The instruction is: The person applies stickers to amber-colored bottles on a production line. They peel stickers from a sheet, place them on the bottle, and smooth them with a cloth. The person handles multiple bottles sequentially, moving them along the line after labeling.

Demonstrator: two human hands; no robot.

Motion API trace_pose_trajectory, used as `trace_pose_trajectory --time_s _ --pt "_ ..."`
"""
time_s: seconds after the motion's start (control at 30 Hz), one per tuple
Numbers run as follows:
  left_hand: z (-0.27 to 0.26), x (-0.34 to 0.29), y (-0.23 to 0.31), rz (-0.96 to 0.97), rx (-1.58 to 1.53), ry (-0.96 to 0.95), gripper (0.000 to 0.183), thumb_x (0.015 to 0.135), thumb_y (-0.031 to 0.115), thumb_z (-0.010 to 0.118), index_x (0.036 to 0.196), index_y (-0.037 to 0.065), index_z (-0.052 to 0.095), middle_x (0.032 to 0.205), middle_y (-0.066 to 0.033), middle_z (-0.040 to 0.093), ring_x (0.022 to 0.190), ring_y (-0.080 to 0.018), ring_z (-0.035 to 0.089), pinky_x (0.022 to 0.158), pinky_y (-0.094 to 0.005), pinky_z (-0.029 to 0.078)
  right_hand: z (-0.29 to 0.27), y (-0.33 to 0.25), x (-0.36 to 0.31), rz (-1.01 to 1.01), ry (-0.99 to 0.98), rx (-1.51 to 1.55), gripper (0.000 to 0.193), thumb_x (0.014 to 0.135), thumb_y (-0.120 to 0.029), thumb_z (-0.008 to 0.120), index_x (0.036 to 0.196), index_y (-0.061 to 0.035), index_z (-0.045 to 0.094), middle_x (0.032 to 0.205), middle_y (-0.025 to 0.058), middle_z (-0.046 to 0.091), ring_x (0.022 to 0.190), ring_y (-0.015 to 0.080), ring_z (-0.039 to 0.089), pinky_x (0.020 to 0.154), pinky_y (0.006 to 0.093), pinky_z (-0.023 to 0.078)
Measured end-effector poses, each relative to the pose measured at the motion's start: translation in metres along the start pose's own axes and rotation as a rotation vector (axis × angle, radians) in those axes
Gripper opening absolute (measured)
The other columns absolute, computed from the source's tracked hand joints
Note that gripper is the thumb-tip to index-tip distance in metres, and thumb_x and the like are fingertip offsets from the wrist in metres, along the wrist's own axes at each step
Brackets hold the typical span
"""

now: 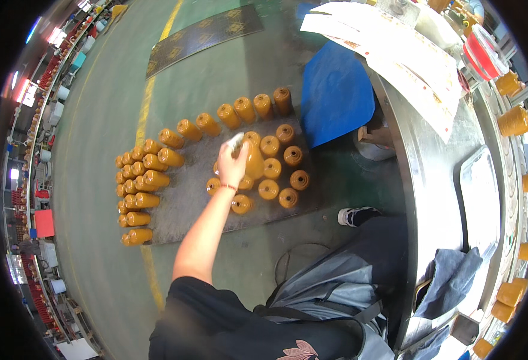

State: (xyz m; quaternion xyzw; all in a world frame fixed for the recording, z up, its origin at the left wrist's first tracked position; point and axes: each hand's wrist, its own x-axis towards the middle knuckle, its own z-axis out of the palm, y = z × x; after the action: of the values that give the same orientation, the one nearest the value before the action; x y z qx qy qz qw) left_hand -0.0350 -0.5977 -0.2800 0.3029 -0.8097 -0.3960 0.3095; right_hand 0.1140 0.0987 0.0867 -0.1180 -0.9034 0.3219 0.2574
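My left hand (234, 163), a bracelet at its wrist, is closed on a brown glazed bottle-shaped piece (254, 161). The hand is over a group of similar pieces on a dark board (195, 180) on the floor. Something white (236, 143) shows at its fingers, too blurred to name. Close by stand more brown pieces (268, 189), upright, with small dark openings on top. Other pieces (207, 124) line the board's far edge, and several rows (155, 178) fill its left side. My right hand does not show.
A metal worktable (432, 198) with paper sheets (390, 42) runs along the right, beside a belt carrying brown pieces (516, 122). A blue panel (339, 90) leans by the table. Another dark patterned board (204, 37) lies farther off. My shoe (355, 216) is near the board's right end.
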Motion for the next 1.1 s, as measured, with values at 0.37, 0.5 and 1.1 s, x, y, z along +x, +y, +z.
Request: trace_pose_trajectory --time_s 0.37,0.5,1.1 --pt "0.159 0.165 0.003 0.138 0.065 -0.231 0.040 0.096 0.028 0.076 0.131 0.008 0.073 0.129 -0.0155 0.067 0.120 -0.0303 0.064 0.104 -0.0366 0.050 0.022 -0.043 0.020 0.078 -0.174 -0.182 0.028 0.084 -0.008 0.083 0.102 0.0115 0.072 0.099 0.0165 0.076 0.087 0.0293 0.072 0.082 0.0387 0.060" --pt "0.198 0.173 -0.021 0.197 0.124 -0.282 0.040 0.095 0.028 0.076 0.129 0.009 0.073 0.132 -0.0145 0.066 0.120 -0.0312 0.064 0.103 -0.0375 0.051 0.073 -0.077 0.045 0.015 -0.286 -0.221 0.027 0.080 -0.005 0.083 0.102 0.0082 0.073 0.095 0.0145 0.074 0.084 0.0279 0.069 0.078 0.0379 0.057" --pt "0.291 0.149 -0.155 -0.977 -1.126 -0.337 0.034 0.105 0.012 0.057 0.136 0.003 0.066 0.142 -0.0107 0.055 0.127 -0.0249 0.056 0.105 -0.0358 0.055 0.163 -0.153 0.085 -0.154 -0.582 -0.304 0.040 0.061 0.009 0.085 0.098 -0.0066 0.078 0.078 0.0058 0.065 0.068 0.0215 0.059 0.064 0.0346 0.045"
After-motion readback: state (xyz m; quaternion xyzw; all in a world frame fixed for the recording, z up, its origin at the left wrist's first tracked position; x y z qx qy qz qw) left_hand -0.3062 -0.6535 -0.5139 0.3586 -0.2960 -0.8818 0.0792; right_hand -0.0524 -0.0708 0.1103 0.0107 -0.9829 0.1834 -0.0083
